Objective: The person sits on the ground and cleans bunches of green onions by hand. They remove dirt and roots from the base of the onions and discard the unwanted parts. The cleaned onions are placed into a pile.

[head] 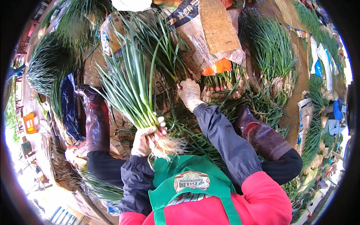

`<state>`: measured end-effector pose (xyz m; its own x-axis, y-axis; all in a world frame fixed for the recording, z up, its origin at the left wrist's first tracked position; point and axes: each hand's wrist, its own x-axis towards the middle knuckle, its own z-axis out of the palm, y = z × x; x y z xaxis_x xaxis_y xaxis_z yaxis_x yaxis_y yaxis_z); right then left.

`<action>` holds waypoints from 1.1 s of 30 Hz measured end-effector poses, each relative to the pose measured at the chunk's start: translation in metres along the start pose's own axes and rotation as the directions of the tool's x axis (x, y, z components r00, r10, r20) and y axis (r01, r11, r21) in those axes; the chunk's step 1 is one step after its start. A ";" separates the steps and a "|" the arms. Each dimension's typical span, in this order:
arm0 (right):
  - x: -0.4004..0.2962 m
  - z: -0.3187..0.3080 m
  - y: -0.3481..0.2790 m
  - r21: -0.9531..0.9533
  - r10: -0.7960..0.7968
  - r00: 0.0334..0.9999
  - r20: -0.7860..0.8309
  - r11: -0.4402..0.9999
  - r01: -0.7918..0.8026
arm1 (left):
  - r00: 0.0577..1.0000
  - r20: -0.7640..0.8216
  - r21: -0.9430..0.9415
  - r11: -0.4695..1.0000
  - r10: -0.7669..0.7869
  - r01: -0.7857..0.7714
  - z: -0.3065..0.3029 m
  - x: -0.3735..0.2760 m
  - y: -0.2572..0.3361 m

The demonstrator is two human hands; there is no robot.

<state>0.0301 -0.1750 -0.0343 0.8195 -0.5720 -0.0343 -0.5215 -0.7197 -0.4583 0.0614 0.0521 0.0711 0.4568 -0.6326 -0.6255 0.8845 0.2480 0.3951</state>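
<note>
My left hand (146,140), in a pale glove, is closed round the lower stems of a bunch of green onions (135,92). The leaves fan up and to the left, and the stringy roots (168,144) hang out to the right over the green apron (180,166). Higher up and to the right, my right hand (189,92), gloved too, has its fingers at the base of more green onions (166,53), whose leaves point to the upper left. The fingertips are partly hidden, so its hold is unclear. Loose leaves (194,137) lie below that hand.
Printed paper sacking (194,42) with brown cardboard (218,28) covers part of a row of rooted onions (222,84). Big onion bundles stand at the upper left (50,62) and right (270,47). Boots (97,123) flank the work area. An orange crate (29,123) is far left.
</note>
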 end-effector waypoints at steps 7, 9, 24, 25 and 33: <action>-0.072 -0.030 -0.040 0.012 -0.005 0.990 0.139 1.000 0.003 | 0.994 -0.051 0.003 0.995 -0.098 0.099 -0.022 -0.021 -0.014; -0.089 -0.019 -0.041 0.441 -0.011 0.914 0.406 0.878 -0.186 | 0.995 -0.045 -0.076 0.993 -0.089 0.086 -0.022 -0.016 -0.027; -0.073 0.010 -0.033 0.242 0.052 0.987 -0.151 0.970 -0.015 | 0.987 0.104 -0.237 0.967 0.125 -0.098 -0.028 -0.079 0.017; -0.071 0.032 -0.014 0.119 0.098 0.964 -0.249 0.990 -0.070 | 0.977 0.130 -0.220 0.966 0.171 -0.139 -0.021 -0.067 0.017; -0.069 -0.047 -0.037 0.353 -0.055 0.993 -0.100 0.931 0.087 | 0.994 0.083 -0.118 0.991 0.067 -0.057 -0.007 -0.024 -0.001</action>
<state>-0.0181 -0.1272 0.0266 0.8191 -0.5681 0.0802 -0.3303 -0.5813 -0.7436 0.0499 0.0722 0.0807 0.5055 -0.6731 -0.5398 0.8621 0.3686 0.3477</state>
